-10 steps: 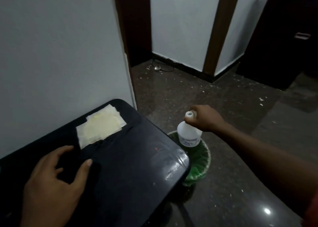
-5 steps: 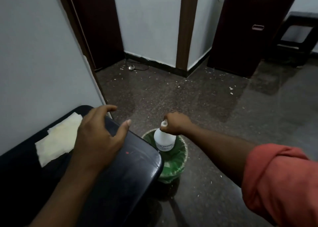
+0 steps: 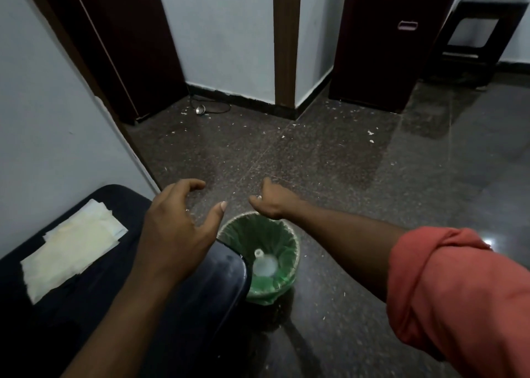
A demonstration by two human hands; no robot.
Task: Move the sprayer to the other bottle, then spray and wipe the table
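Observation:
A white bottle (image 3: 264, 263) without a cap lies inside the green-lined bin (image 3: 282, 234) on the floor, beside the corner of the black table (image 3: 200, 297). My right hand (image 3: 271, 201) hangs above the bin's far rim, fingers loosely curled, holding nothing. My left hand (image 3: 177, 228) hovers over the table's right corner with fingers spread and empty. A folded pale yellow cloth (image 3: 68, 248) lies on the table at the left. No sprayer or second bottle is in view.
A white wall runs along the table's left side. The dark speckled floor carries scattered white debris. A dark doorway, a dark cabinet (image 3: 381, 48) and a black stool (image 3: 476, 33) stand at the far side of the room.
My right hand let go of the white bottle, which dropped into the bin. My left hand rose from the table and moved right, over its corner. The view shifted right.

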